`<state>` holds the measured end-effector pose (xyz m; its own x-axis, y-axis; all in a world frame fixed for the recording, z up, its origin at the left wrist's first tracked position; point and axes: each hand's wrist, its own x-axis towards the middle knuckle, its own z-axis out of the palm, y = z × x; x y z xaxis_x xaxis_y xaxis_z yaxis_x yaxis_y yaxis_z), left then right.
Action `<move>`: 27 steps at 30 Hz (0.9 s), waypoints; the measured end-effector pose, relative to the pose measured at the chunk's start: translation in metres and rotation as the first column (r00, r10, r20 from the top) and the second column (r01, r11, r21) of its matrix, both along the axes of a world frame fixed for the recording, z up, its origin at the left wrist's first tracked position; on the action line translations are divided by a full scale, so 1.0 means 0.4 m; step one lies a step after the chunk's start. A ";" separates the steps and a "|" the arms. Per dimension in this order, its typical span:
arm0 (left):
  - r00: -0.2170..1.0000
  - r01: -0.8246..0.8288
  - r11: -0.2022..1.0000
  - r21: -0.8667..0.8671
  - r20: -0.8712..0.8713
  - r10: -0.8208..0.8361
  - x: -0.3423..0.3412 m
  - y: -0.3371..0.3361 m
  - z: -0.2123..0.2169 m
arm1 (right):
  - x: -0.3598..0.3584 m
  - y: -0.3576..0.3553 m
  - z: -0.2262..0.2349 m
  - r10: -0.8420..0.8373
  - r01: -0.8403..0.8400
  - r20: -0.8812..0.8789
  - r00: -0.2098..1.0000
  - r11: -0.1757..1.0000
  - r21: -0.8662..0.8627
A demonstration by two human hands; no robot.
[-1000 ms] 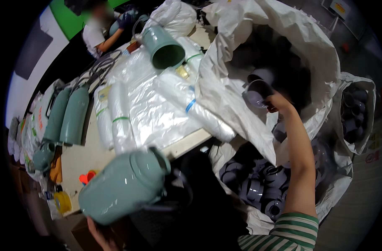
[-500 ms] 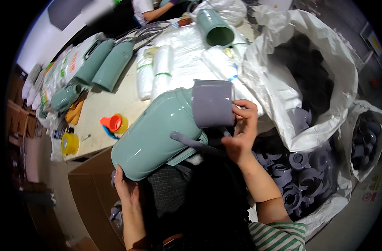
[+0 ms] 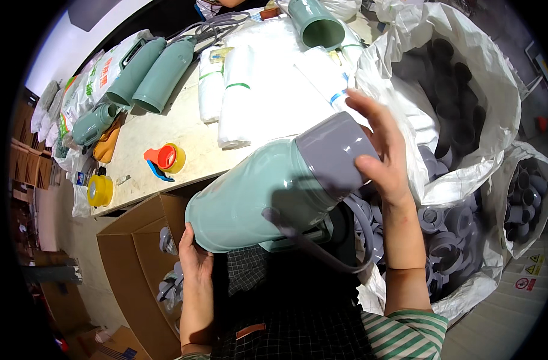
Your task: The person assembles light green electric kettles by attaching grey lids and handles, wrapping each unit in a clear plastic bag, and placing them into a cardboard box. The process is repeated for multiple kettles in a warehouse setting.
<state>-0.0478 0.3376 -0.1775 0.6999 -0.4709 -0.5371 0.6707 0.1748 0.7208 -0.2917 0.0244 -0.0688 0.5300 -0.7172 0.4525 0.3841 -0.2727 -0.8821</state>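
A pale green thermos jug [image 3: 244,192] lies tilted across my lap, its grey-purple cup lid [image 3: 337,153] up and to the right. Under the jug's base, my left hand [image 3: 196,258] supports it with fingers wrapped beneath. My right hand [image 3: 385,150] is round the end of the cup lid, thumb on the near side, the other fingers partly behind it. A grey-purple carrying handle [image 3: 346,264] hangs in a loop below the jug, near my right forearm.
Table [image 3: 148,144] ahead bears green jug bodies [image 3: 166,75], plastic-wrapped rolls [image 3: 235,96], and tape [image 3: 177,159]. At right stand white sacks [image 3: 496,144] of dark cups and grey-purple rings [image 3: 448,252]. An open cardboard box [image 3: 130,252] is at left.
The jug has shifted right and turned slightly. My right hand has moved from the lid's lower edge up around its end, and the handle loop now hangs lower.
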 end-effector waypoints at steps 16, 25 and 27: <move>0.673 -0.224 0.974 0.031 0.728 0.131 0.119 -0.036 0.088 | -0.029 0.155 -0.197 -0.283 0.336 -0.194 0.939 0.874 0.350; 0.212 0.311 0.948 -0.061 0.977 -0.006 0.048 -0.303 0.154 | -0.270 0.207 -0.567 -0.421 0.628 -0.593 0.686 0.755 0.191; 0.420 0.649 0.735 -0.199 0.898 -0.128 -0.026 -0.419 0.203 | -0.394 0.113 -0.763 -0.525 0.727 -0.504 0.686 0.534 0.432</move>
